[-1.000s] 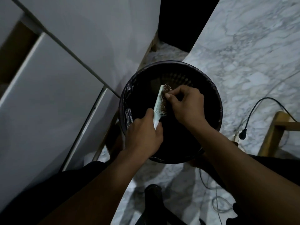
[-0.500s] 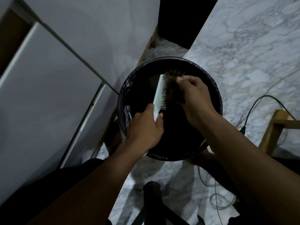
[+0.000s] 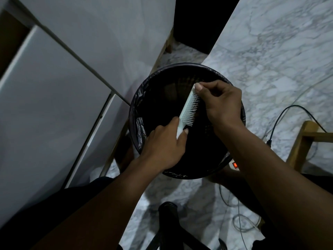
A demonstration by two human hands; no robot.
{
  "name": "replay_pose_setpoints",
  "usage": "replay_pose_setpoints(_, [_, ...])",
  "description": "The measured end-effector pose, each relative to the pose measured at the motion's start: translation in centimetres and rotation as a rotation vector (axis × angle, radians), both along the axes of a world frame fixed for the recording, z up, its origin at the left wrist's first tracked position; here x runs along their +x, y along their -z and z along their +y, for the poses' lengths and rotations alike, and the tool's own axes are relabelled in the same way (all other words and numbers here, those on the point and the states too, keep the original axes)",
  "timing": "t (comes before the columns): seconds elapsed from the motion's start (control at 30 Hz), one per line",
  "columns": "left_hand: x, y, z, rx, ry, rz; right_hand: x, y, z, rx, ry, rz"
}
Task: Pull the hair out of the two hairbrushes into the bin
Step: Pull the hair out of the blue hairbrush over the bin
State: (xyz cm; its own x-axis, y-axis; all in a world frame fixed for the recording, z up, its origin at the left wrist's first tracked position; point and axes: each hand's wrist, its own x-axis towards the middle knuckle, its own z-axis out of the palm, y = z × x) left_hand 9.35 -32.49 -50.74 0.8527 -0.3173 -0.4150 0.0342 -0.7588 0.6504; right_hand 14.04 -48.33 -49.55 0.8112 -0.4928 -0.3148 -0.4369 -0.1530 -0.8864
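Observation:
A pale hairbrush (image 3: 188,109) is held over the round black bin (image 3: 137,105), which is lined with a dark bag. Its bristles face right. My left hand (image 3: 164,147) grips the handle at the near end. My right hand (image 3: 221,103) is at the far tip, thumb on the brush's end and fingers curled into the bristles. Any hair between those fingers is hidden, and the bristles that show look bare. The second hairbrush is not in view.
White cabinet doors (image 3: 54,105) stand close on the left. Marble floor (image 3: 270,60) stretches right of the bin. A black cable (image 3: 281,116), a power strip with a red light (image 3: 234,165) and a wooden frame (image 3: 304,141) lie at right. A black post (image 3: 167,213) is near me.
My right hand dragged a dark clump of hair along the bristles, and now it is back at the brush's far tip. The brush tilted slightly; my left hand kept its grip.

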Motion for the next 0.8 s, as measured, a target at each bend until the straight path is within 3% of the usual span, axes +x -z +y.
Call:
replay_pose_setpoints(0.17, [0.8,0.0,0.2,-0.065,-0.125,0.046,0.1,-0.1,0.1,0.091,0.052,0.018])
replay_pose_setpoints(0.3, [1.2,0.1,0.4,-0.043,-0.172,0.063,0.0,-0.5,0.5,0.096,-0.17,0.045])
replay_pose_setpoints(0.47, [1.5,0.1,0.6,-0.031,-0.202,0.086,-0.2,-0.5,0.5,-0.238,-0.565,0.109])
replay_pose_setpoints(0.63, [1.1,0.2,0.5,-0.038,-0.16,0.028,-0.5,-0.7,0.2,-0.228,-0.397,0.037])
replay_pose_setpoints(0.8, [1.3,0.1,0.4,-0.054,-0.153,0.018,-0.1,-0.3,-0.2,0.079,-0.193,0.051])
